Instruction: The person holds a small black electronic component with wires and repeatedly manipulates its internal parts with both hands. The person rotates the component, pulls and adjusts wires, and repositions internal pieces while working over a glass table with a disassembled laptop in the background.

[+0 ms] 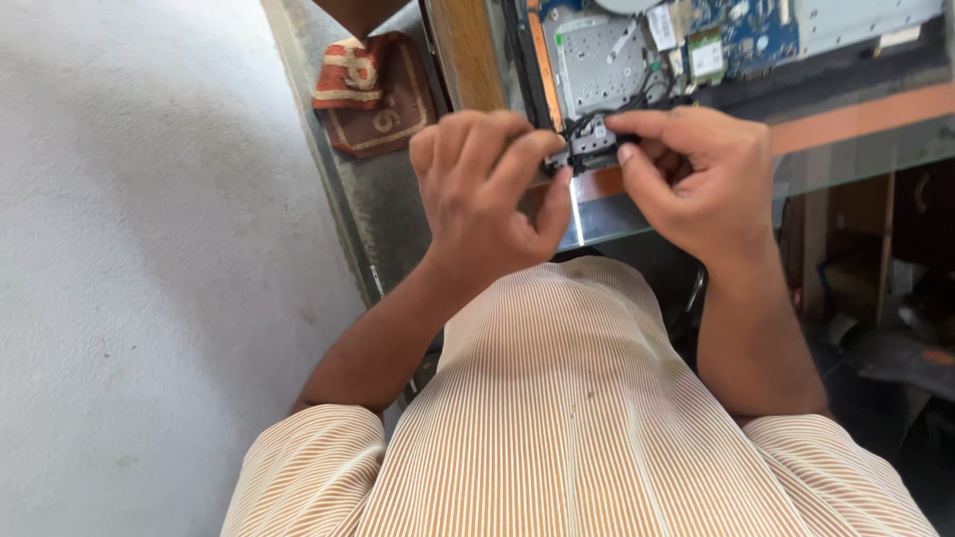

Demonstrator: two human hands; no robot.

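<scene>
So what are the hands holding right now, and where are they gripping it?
Both hands pinch a small metal part with black wires: the left hand at its left end, the right hand at its right end, thumb below and forefinger above.

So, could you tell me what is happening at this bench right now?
A person in a striped shirt pinches a small metal part with black wires between the left hand and the right hand. It sits at the near edge of an opened laptop with its blue circuit board exposed, on a glass table.
</scene>
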